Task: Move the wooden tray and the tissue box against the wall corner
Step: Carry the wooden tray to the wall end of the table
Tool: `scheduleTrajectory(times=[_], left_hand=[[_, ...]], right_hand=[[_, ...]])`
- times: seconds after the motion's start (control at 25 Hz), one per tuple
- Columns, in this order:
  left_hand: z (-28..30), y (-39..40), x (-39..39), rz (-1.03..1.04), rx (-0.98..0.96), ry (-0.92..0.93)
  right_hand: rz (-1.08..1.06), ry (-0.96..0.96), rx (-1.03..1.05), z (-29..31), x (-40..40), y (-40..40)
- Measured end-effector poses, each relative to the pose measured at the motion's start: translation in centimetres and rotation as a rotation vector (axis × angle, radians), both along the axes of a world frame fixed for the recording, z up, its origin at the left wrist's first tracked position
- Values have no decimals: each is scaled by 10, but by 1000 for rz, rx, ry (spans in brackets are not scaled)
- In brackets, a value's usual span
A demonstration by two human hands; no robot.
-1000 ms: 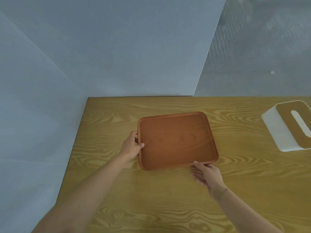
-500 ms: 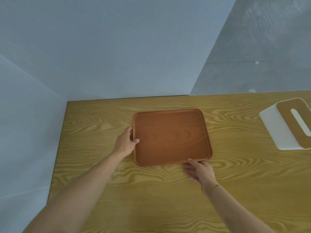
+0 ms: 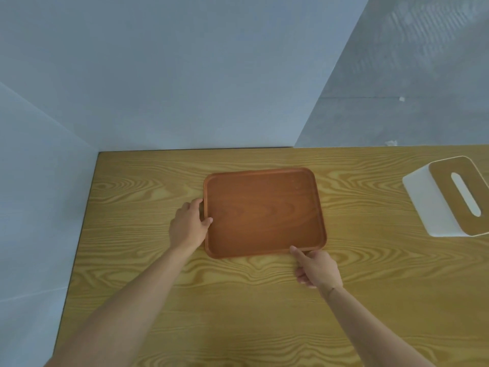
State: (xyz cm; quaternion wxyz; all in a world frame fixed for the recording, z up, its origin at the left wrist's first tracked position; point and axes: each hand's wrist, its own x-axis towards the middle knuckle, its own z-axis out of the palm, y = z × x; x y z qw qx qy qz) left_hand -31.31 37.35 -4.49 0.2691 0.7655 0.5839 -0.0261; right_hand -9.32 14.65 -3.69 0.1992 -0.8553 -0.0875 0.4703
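Observation:
A reddish-brown wooden tray (image 3: 264,211) lies flat in the middle of the light wooden table (image 3: 238,300). My left hand (image 3: 189,225) grips its left edge, thumb over the rim. My right hand (image 3: 316,267) holds the near right corner, thumb on the rim and fingers under the edge. The tissue box (image 3: 447,197), white with a wooden top and an oval slot, stands at the far right, apart from the tray. The wall corner (image 3: 99,152) is at the table's back left; a gap of bare table separates it from the tray.
Pale blue-grey walls (image 3: 172,75) border the table at the back and on the left. Behind the table on the right is a grey floor (image 3: 397,102).
The tray has slid a little left and toward the back wall with both hands on it, and has turned squarer to the table edges. The tissue box has not moved.

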Motion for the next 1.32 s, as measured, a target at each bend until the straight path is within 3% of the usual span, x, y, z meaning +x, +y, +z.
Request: scheduleTrajectory(times=[0.16, 0.28, 0.52, 1.32], left_hand=[[-8, -33, -20, -124, 151, 81], [-16, -52, -36, -181, 47, 104], [-29, -63, -46, -175, -78, 186], [-21, 15, -18, -118, -109, 209]], right_hand=[[219, -435, -94, 3, 12, -24], [332, -600, 3, -6, 29, -32], [593, -541, -37, -21, 56, -29], [524, -492, -18, -23, 77, 39]])
